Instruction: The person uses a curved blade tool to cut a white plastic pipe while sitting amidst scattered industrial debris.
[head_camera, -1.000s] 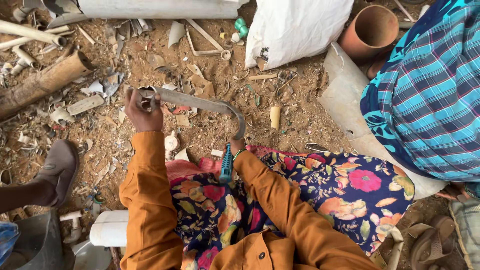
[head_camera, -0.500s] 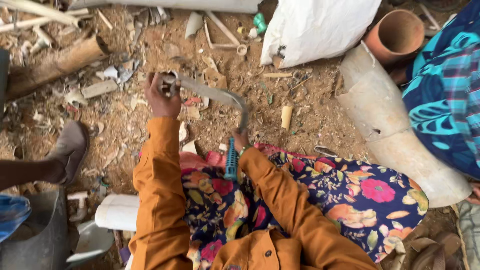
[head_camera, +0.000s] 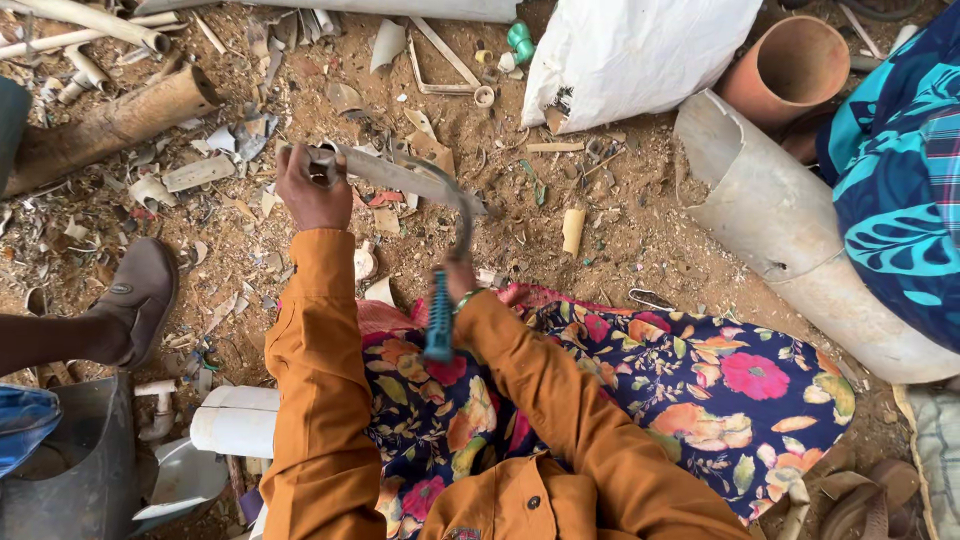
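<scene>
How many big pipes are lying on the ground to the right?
2: an orange clay-coloured pipe at top right, and a cracked grey pipe just below it, beside the floral skirt. More may be hidden.

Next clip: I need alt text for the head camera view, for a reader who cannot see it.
Seen from above, a seated person in orange sleeves and a floral skirt holds a curved sickle blade: the left hand grips its far end, the right hand its blue handle. Sandy ground strewn with pipe offcuts and a white sack surrounds them.

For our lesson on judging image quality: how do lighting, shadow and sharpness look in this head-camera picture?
Head view: soft, even daylight, no glare; only faint shadows under the left hand and the curved blade; ground debris and floral cloth sharp; the right hand slightly soft; mild wide-angle stretch at the edges.
</scene>
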